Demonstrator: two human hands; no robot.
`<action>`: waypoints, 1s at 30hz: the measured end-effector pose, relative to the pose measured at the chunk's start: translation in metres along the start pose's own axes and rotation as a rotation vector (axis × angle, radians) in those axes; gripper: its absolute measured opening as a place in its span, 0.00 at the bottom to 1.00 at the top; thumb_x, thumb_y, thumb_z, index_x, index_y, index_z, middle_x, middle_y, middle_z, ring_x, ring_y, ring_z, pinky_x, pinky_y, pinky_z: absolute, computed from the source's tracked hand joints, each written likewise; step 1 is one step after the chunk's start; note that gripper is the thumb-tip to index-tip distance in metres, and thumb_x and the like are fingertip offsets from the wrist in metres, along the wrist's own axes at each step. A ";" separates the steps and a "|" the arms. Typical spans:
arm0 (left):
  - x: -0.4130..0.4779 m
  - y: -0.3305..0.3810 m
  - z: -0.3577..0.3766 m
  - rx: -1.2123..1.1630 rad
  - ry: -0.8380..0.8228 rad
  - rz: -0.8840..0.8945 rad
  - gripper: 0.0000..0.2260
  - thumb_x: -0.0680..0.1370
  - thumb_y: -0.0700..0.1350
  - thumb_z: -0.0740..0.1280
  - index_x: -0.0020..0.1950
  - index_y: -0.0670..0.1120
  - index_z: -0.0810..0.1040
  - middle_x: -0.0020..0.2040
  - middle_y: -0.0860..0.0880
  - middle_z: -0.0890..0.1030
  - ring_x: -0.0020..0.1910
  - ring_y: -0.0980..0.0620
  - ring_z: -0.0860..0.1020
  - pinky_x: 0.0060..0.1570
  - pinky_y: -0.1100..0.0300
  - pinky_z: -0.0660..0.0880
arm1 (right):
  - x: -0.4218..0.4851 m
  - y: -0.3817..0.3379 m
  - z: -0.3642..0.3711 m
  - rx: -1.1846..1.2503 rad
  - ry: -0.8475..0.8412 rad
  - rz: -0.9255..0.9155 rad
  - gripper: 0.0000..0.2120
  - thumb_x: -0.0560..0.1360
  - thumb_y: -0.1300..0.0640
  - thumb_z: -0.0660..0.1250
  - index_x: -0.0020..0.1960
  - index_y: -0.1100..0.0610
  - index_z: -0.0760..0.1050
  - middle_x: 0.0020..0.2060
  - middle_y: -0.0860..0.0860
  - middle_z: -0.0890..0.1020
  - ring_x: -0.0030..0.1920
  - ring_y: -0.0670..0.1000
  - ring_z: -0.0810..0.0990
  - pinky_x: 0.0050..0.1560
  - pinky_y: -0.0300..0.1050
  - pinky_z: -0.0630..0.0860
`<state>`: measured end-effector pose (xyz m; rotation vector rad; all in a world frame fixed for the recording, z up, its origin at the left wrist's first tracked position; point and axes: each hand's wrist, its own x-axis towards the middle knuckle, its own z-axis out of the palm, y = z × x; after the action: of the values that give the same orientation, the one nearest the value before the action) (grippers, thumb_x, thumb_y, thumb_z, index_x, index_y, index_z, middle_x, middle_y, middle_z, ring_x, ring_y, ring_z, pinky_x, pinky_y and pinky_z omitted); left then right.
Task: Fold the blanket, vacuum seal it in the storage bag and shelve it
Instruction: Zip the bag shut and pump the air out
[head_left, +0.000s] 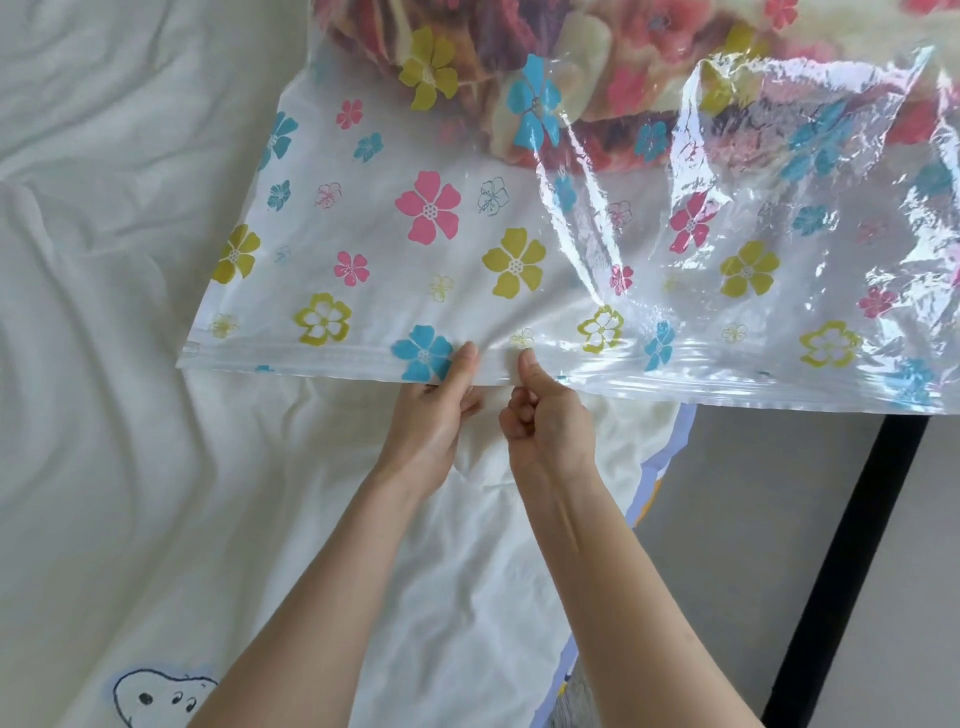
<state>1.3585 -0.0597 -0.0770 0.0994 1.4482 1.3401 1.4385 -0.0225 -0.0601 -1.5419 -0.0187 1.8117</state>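
Head view. Storage bag (415, 249) lies flat on the bed (104, 260), floral blanket (519, 67) already inside at the far end. Zip strip (311, 359) runs left to right along the near edge, square across my line of sight. Left hand (441, 410) and right hand (545, 421) sit side by side near mid-strip, each pinching it between thumb and curled fingers (519, 405). Strip to the left looks pressed flat; I judge the open stretch lies rightward, so the right hand is nearer the remaining run.
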 end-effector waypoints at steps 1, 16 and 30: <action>0.001 0.000 0.000 -0.015 -0.002 0.013 0.05 0.79 0.44 0.64 0.44 0.45 0.77 0.38 0.49 0.81 0.40 0.51 0.80 0.47 0.58 0.76 | 0.003 -0.003 -0.001 0.021 0.016 -0.014 0.11 0.74 0.67 0.67 0.35 0.59 0.72 0.24 0.48 0.67 0.20 0.42 0.62 0.18 0.34 0.56; 0.000 0.000 0.000 -0.087 0.068 0.008 0.16 0.79 0.44 0.63 0.32 0.47 0.64 0.21 0.54 0.62 0.23 0.57 0.60 0.32 0.61 0.58 | 0.004 -0.037 -0.036 -0.085 0.055 -0.162 0.10 0.75 0.58 0.69 0.39 0.59 0.71 0.24 0.49 0.69 0.25 0.44 0.67 0.27 0.34 0.67; -0.007 -0.014 0.048 -0.153 0.215 -0.091 0.02 0.73 0.40 0.71 0.42 0.45 0.80 0.36 0.54 0.82 0.37 0.55 0.79 0.38 0.61 0.74 | 0.009 -0.050 -0.059 0.011 0.019 0.033 0.12 0.76 0.51 0.67 0.41 0.58 0.72 0.27 0.50 0.68 0.28 0.49 0.70 0.30 0.41 0.67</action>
<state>1.4044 -0.0386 -0.0709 -0.2141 1.5031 1.4149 1.5147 -0.0069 -0.0609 -1.5601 0.0260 1.8198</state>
